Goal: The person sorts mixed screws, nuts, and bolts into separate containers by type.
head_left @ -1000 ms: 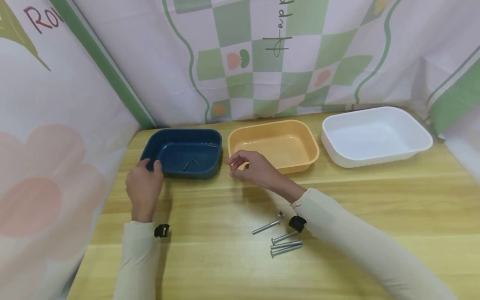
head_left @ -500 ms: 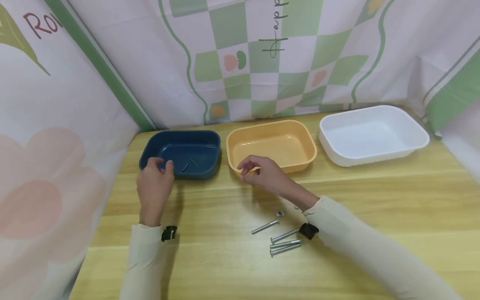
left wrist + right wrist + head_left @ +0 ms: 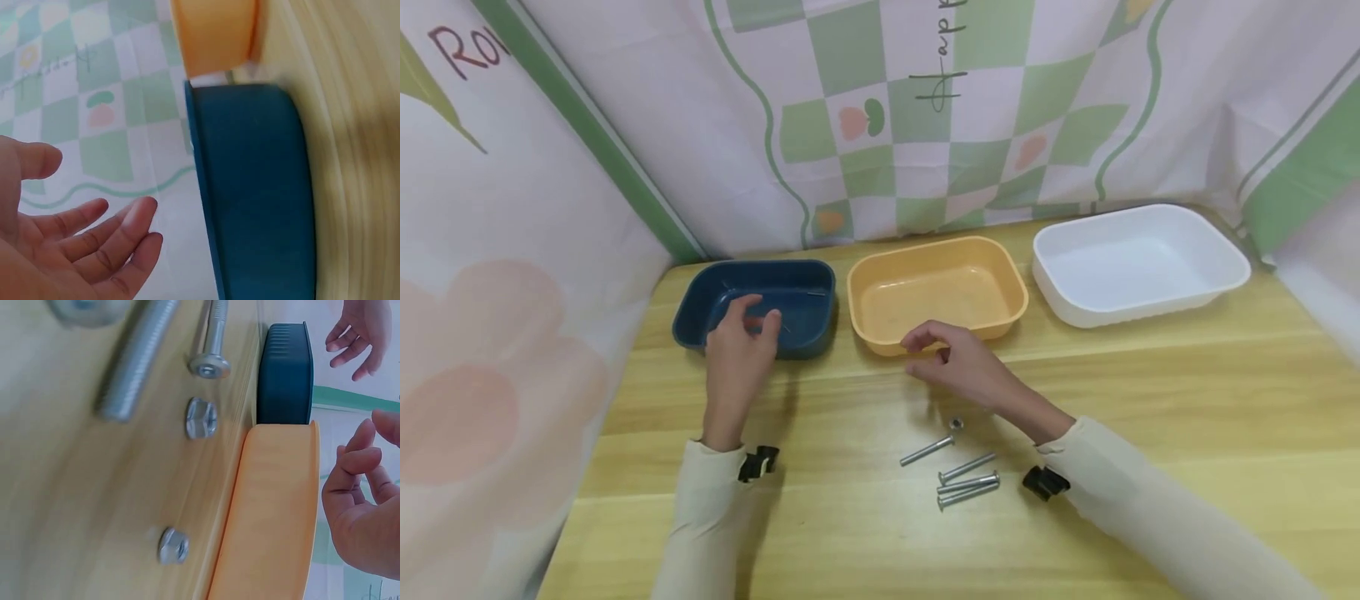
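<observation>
My left hand (image 3: pixel 739 367) hovers over the near edge of the dark blue box (image 3: pixel 700 279), its fingers loosely bent and holding nothing. In the left wrist view its spread fingers (image 3: pixel 125 237) stand apart from the box. The right hand (image 3: pixel 966 367) is above the front rim of the yellow box (image 3: pixel 868 333), thumb and fingers loosely bent with nothing between them. A few thin dark pins (image 3: pixel 816 293) lie in the blue box, partly hidden by my left hand. Several silver bolts (image 3: pixel 927 451) rest on the table near my right forearm, with a flanged nut (image 3: pixel 956 424) beside them.
A white box (image 3: pixel 1135 267) stands at the back right, in a row with the other two. A second nut (image 3: pixel 173 545) shows in the right wrist view. Behind the wooden table (image 3: pixel 835 533) hangs a patterned cloth (image 3: pixel 925 108), and another covers the left side.
My left hand has moved right along the blue box's near edge. The right hand has drawn back toward me and to the right. The bolts stay where they lay.
</observation>
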Demonstrator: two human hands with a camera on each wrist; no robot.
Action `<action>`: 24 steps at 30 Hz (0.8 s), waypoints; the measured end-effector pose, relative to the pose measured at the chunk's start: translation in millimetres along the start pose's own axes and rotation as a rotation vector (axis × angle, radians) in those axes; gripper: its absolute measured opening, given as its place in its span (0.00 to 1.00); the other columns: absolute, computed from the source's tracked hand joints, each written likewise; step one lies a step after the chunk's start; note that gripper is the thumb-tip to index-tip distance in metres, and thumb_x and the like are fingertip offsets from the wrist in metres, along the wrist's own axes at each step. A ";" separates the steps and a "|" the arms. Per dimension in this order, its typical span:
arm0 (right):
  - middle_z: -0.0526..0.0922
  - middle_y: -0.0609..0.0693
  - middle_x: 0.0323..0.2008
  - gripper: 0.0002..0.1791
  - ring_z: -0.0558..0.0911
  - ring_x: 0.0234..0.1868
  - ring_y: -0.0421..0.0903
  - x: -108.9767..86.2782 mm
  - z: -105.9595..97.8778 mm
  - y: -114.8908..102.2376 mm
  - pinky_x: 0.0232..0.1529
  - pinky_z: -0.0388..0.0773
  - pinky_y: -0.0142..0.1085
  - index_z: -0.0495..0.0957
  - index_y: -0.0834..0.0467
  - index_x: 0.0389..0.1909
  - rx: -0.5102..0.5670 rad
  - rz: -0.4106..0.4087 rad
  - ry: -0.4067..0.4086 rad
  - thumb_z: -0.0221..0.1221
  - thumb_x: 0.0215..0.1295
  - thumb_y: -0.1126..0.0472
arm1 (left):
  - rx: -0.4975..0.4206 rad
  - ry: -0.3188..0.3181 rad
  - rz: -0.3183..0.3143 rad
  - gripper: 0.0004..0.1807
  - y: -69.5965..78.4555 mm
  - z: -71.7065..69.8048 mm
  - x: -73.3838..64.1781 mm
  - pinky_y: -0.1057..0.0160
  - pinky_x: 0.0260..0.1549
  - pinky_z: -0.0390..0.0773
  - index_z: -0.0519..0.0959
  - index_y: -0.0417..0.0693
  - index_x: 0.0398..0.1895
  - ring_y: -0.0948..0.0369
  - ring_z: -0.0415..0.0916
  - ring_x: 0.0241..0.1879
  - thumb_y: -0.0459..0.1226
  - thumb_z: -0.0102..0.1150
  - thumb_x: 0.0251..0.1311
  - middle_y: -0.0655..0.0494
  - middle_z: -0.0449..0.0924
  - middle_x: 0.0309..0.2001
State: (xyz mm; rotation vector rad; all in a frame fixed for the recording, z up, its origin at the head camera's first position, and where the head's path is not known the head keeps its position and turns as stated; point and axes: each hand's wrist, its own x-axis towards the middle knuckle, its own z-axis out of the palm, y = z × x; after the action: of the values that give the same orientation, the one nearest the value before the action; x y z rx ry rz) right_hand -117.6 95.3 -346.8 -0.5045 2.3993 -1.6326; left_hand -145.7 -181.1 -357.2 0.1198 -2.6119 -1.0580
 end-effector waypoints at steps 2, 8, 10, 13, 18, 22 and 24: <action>0.76 0.58 0.37 0.15 0.73 0.28 0.50 -1.9 -1.4 4.9 0.27 0.70 0.33 0.73 0.62 0.44 0.006 0.002 0.003 0.61 0.53 0.67 | -0.047 -0.024 0.004 0.26 2.8 2.1 -1.5 0.56 0.31 0.72 0.70 0.55 0.55 0.61 0.75 0.31 0.55 0.49 0.56 0.57 0.79 0.36; 0.77 0.57 0.36 0.21 0.74 0.26 0.49 -1.6 -8.4 32.2 0.26 0.70 0.34 0.71 0.56 0.48 -0.008 0.019 -0.005 0.62 0.52 0.64 | -0.120 -0.131 0.074 0.24 14.2 12.0 -2.6 0.59 0.25 0.72 0.67 0.59 0.58 0.63 0.74 0.28 0.51 0.51 0.57 0.58 0.78 0.38; 0.77 0.56 0.37 0.21 0.74 0.24 0.49 -2.6 -11.8 38.4 0.24 0.69 0.34 0.71 0.54 0.48 -0.015 0.024 -0.017 0.63 0.52 0.63 | -0.149 -0.174 0.098 0.25 17.8 16.9 -1.9 0.60 0.23 0.72 0.66 0.60 0.59 0.64 0.74 0.25 0.51 0.51 0.57 0.59 0.78 0.38; 0.77 0.55 0.37 0.20 0.73 0.21 0.49 -7.0 -16.7 42.0 0.21 0.69 0.33 0.71 0.52 0.48 -0.014 0.038 -0.030 0.62 0.53 0.62 | -0.170 -0.225 0.128 0.26 21.1 24.6 -1.2 0.61 0.21 0.72 0.64 0.61 0.60 0.64 0.73 0.22 0.53 0.50 0.57 0.61 0.78 0.37; 0.76 0.56 0.38 0.20 0.72 0.20 0.50 -18.0 -22.4 45.5 0.17 0.67 0.33 0.71 0.51 0.49 0.012 0.060 -0.033 0.61 0.55 0.61 | -0.224 -0.313 0.117 0.28 24.2 38.0 -3.8 0.61 0.18 0.72 0.61 0.64 0.62 0.64 0.74 0.19 0.52 0.50 0.57 0.58 0.76 0.41; 0.75 0.56 0.38 0.18 0.75 0.23 0.56 -26.3 -26.8 48.9 0.21 0.71 0.36 0.71 0.51 0.49 0.022 0.072 -0.027 0.59 0.57 0.61 | -0.232 -0.377 0.065 0.30 27.7 46.2 -7.6 0.58 0.15 0.73 0.56 0.63 0.65 0.59 0.75 0.15 0.51 0.49 0.58 0.50 0.72 0.50; 0.75 0.56 0.36 0.17 0.76 0.26 0.59 -29.3 -28.9 50.5 0.23 0.73 0.38 0.71 0.52 0.49 0.023 0.073 -0.028 0.58 0.58 0.61 | -0.169 -0.370 0.067 0.32 28.8 49.6 -8.6 0.55 0.21 0.74 0.55 0.61 0.66 0.57 0.77 0.21 0.51 0.48 0.58 0.48 0.72 0.50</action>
State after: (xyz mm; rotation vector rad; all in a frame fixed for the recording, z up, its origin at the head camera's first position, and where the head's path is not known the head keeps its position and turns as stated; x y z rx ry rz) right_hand -109.1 148.3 -383.8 -0.4283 2.3473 -1.6097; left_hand -152.5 -125.7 -373.1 -0.2218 -2.8021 -1.3840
